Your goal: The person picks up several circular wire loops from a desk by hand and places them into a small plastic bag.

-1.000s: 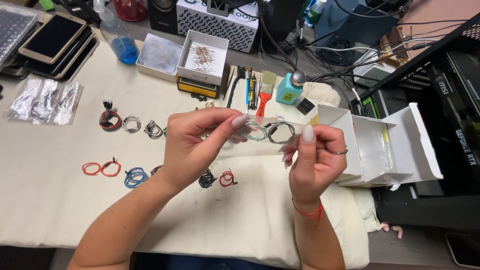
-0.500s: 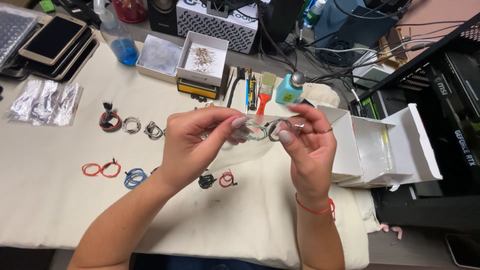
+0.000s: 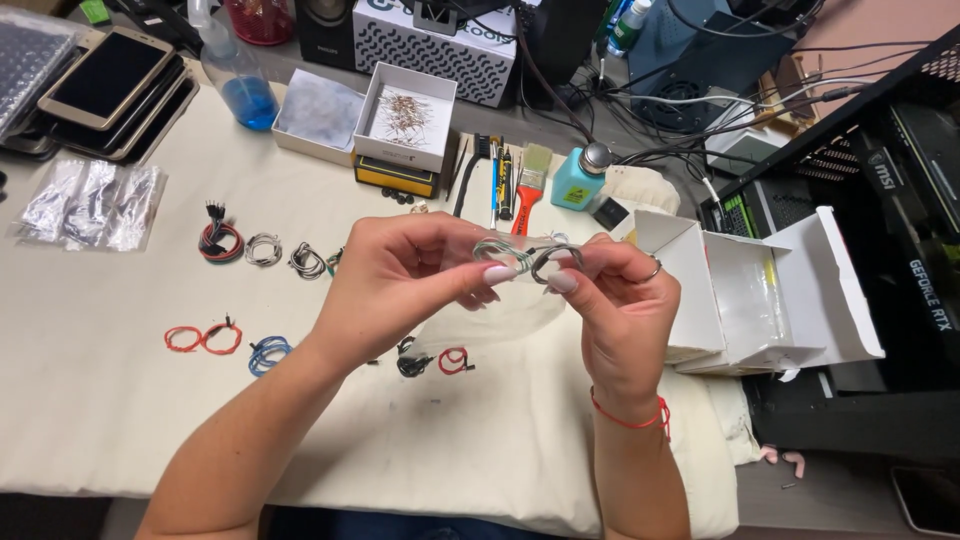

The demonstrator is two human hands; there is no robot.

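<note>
Both hands are raised above the cream cloth-covered table [image 3: 120, 400] and pinch one clear plastic bag [image 3: 480, 312] that holds small coiled wires [image 3: 528, 257]. My left hand [image 3: 400, 275] grips the bag's top edge from the left with thumb and fingers. My right hand [image 3: 625, 310], with a ring and a red string bracelet, pinches the same edge from the right. The bag hangs down between the two hands. Fingertips of both hands nearly meet at the coils.
Coiled wire bundles lie on the cloth: red-black [image 3: 220, 240], grey [image 3: 264, 250], red [image 3: 202, 338], blue [image 3: 268, 352]. An open white cardboard box [image 3: 760, 290] stands at the right. Silver bags [image 3: 90, 200], phones [image 3: 105, 80], a blue-liquid bottle [image 3: 238, 85], a small parts box [image 3: 405, 125], brushes and tools [image 3: 510, 180] sit further back.
My right hand has closed in toward the left, its fingers moving from spread to a pinch on the bag's edge at the coils. The left hand has stayed in place.
</note>
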